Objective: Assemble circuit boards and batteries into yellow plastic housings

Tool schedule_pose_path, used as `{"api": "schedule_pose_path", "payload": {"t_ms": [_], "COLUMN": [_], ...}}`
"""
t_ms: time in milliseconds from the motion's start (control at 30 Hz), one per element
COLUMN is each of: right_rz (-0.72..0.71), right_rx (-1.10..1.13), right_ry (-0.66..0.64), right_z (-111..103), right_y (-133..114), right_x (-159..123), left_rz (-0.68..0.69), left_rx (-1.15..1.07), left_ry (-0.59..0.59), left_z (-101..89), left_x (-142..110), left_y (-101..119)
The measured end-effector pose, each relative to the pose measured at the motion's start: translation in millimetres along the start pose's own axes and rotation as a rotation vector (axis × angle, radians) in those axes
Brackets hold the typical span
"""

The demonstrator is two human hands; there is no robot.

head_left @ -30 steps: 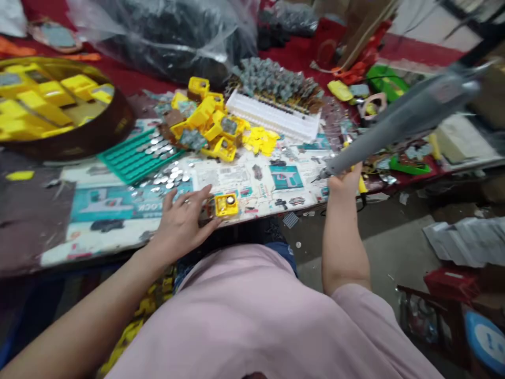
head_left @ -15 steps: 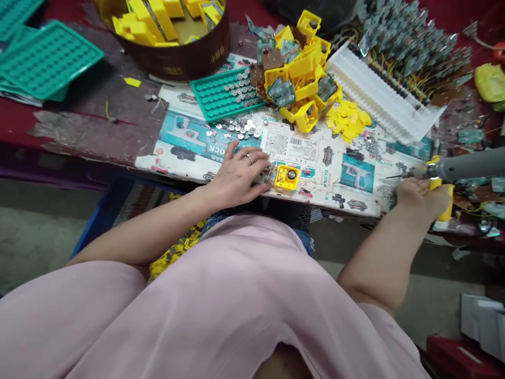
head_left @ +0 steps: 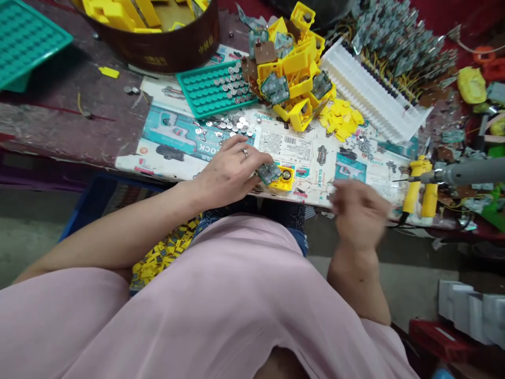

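Observation:
My left hand [head_left: 232, 171], with a ring on one finger, pinches a small green circuit board [head_left: 269, 172] between thumb and fingers. The board is tilted over the left part of a small yellow plastic case [head_left: 287, 179], which lies near the front edge of the printed cardboard sheet [head_left: 321, 197] and has a round dark part inside. Off to the right, my right hand [head_left: 359, 208] is smeared by motion above the table's front edge; whether it holds anything cannot be made out. Beyond it rest yellow-handled pliers [head_left: 422, 184].
A grey electric screwdriver [head_left: 469, 172] juts in from the right. Behind my hands are a green tray [head_left: 193, 97] of button cells, loose button cells [head_left: 239, 126], a heap of yellow cases [head_left: 300, 68], flat yellow pieces [head_left: 341, 120], a white foam rack [head_left: 374, 95] and a brown round tin [head_left: 158, 50].
My right hand has come away from the yellow-handled pliers at the right and moved left. My left hand has raised and tilted the circuit board over the yellow case. The view has shifted slightly.

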State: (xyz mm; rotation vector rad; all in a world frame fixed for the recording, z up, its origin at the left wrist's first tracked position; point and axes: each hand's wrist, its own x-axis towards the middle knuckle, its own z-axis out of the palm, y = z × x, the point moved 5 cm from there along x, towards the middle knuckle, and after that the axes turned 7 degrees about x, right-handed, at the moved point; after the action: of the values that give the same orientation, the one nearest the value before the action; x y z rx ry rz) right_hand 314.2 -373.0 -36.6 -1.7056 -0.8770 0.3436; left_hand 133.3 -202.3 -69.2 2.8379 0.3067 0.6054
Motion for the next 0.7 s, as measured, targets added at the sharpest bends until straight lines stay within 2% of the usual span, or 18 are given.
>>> {"api": "schedule_pose_path", "payload": {"t_ms": [33, 100, 167, 200, 367, 533, 700], "right_rz": [0.018, 0.083, 0.103, 0.105, 0.203, 0.326, 0.331], "right_rx": [-0.009, 0.01, 0.059, 0.09, 0.235, 0.364, 0.406], "right_ry": [-0.044, -0.255, -0.382, -0.407, -0.35, -0.25, -0.209], "right_z": [18.4, 53.8, 73.3, 77.6, 77.0, 75.5, 71.1], "right_y": [0.3, 6.7, 11.9, 13.4, 20.2, 31.9, 40.0], "right_x": [0.3, 3.9, 9.5, 12.6, 19.8, 15.5, 15.1], "left_rz": [0.022, 0.067, 0.083, 0.071, -0.042, -0.11, -0.14], "left_rx": [0.015, 0.039, 0.024, 0.004, -0.052, -0.099, -0.059], "left_ry": [-0.004, -0.017, -0.04, -0.055, -0.075, -0.029, -0.085], "left_z": [-0.7, -2.5, -3.7, -3.6, 1.7, 8.1, 22.7], "left_x": [2.3, 8.1, 14.6, 17.6, 22.6, 8.0, -0.1], "left_y": [1.6, 6.2, 10.7, 12.1, 10.3, 5.0, 14.4]}}
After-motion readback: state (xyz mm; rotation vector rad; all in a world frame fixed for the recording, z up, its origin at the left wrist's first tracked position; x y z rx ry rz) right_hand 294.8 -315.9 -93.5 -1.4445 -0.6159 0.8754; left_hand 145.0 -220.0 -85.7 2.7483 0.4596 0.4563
